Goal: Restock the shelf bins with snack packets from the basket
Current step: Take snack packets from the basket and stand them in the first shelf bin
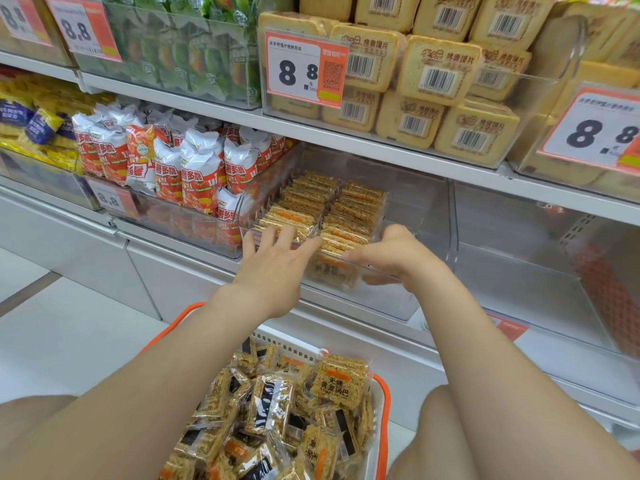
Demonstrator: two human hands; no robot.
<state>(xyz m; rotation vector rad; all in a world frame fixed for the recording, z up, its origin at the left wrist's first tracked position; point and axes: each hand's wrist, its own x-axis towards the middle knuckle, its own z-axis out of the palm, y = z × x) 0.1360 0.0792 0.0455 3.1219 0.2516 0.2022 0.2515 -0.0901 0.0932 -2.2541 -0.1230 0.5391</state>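
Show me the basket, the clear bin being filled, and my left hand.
basket (383,410), head view, orange rim on its right side.
clear bin (388,296), head view, bare front wall.
left hand (277,261), head view, back of the hand.

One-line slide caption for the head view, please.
Left hand touches rows of cracker packets in a clear shelf bin while the right hand grips its front rim, basket of more below.

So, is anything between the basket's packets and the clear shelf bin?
Nothing visible. The clear plastic bin is open-topped, its right half bare; only the left hand rests on its golden rice-crisp packets and the right hand grips its front rim.
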